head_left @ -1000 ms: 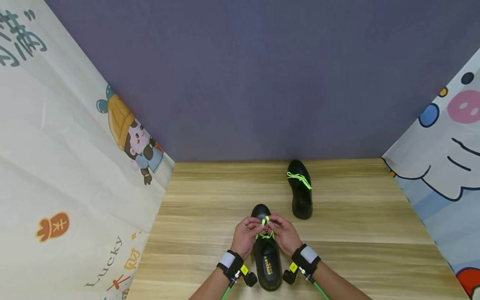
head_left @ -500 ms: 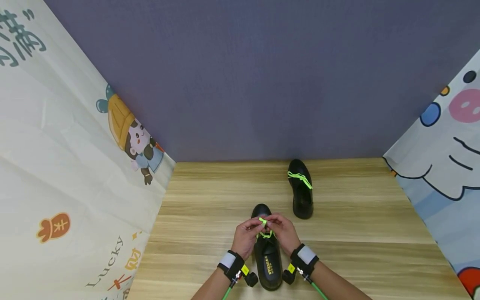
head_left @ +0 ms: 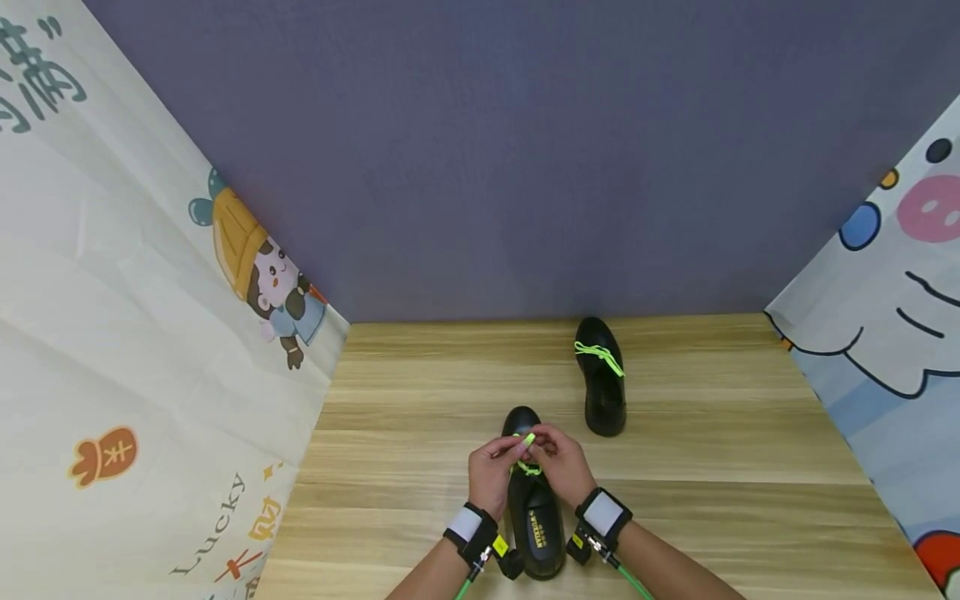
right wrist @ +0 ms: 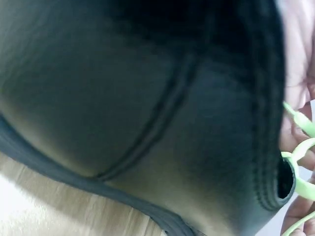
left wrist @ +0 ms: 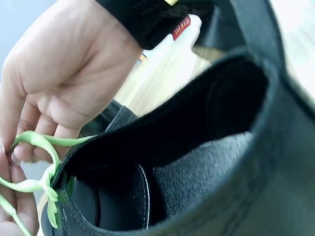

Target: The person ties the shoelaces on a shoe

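A black shoe with a printed insole stands at the front middle in the head view. Over its tongue both hands work at a bright green shoelace. My left hand pinches the lace from the left, and my right hand pinches it from the right, fingertips close together. In the left wrist view a loop of the shoelace rises from a crossing at the shoe's throat. The shoe's side fills most of the right wrist view; the fingertips are partly hidden there.
A second black shoe, its green laces tied in a bow, stands farther back to the right on the wood-grain surface. A dark blue-grey panel rises behind. Printed white sheets flank both sides.
The lace loop that stood up between the fingertips has tipped over and shows smaller between them. Both hands have drawn slightly closer together; the shoes have stayed put.
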Tool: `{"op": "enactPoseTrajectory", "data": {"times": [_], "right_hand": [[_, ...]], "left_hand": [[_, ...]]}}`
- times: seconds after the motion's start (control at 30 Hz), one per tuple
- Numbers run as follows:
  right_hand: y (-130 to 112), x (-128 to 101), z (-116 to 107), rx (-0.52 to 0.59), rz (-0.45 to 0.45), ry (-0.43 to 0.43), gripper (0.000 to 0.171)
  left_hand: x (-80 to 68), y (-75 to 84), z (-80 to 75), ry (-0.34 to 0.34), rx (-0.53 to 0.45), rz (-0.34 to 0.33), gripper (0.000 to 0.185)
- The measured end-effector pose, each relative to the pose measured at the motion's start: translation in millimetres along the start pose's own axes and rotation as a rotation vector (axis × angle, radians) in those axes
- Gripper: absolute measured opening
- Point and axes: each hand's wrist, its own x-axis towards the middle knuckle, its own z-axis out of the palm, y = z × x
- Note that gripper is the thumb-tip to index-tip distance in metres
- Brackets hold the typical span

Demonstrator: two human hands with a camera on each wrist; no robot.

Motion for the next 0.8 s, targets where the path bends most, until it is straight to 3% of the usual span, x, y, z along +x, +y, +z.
{"op": "enactPoseTrajectory", "data": {"times": [0.13,0.37,0.5,0.6,0.8], "right_hand": [[5,1,-1,-0.072,-0.029,-0.045,0.031],[9,-4,-5,-0.317,-0.327,-0.047,0.04],[10,-6,-5,-0.412,-0.446,-0.016,0.034],[10,-7,-3,-0.443,-0.462,0.0,0.031],[8,-8,-1,-0.474,-0.396,0.033,0.028]], "left_hand": [[-1.7,2.7,3.4,0.067,0.043,0.005,0.018],[-4.0,5.9,8.1,0.118,0.077,0.032,0.01],[-4.4,6.4,9.9,0.136,0.068,0.022,0.008],[-4.9,7.2,11.0,0.15,0.07,0.019,0.009],[-7.3,10.1,11.9,0.146,0.08,0.011,0.015]]}}
